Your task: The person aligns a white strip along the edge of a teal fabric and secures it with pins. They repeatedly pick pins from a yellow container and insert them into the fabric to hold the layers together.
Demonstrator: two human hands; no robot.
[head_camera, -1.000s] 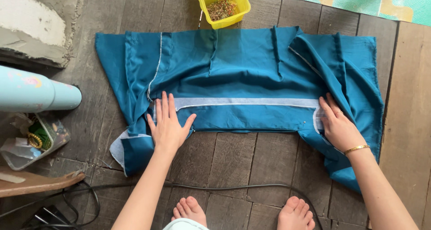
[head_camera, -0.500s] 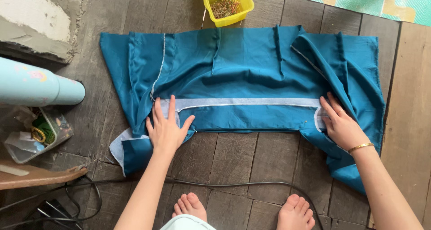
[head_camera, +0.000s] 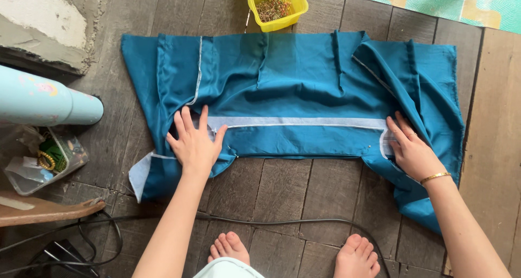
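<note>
Right hand (head_camera: 413, 150) lies flat, fingertips tucked under a fold of the cloth (head_camera: 293, 88); left hand (head_camera: 194, 142), flat and spread, has slid left.

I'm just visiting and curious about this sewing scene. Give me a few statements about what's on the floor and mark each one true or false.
1. Both hands lie flat on the teal fabric. True: the left hand presses its left part and the right hand its right part.
2. The yellow tub sits on top of the fabric. False: it stands on the wooden floor just beyond the fabric's far edge.
3. A pale strip runs across the fabric between the hands. True.
4. The gold bangle is on the left wrist. False: it is on the right wrist.
5. A black cable lies over the fabric. False: it runs along the floor near the bare feet.
</note>
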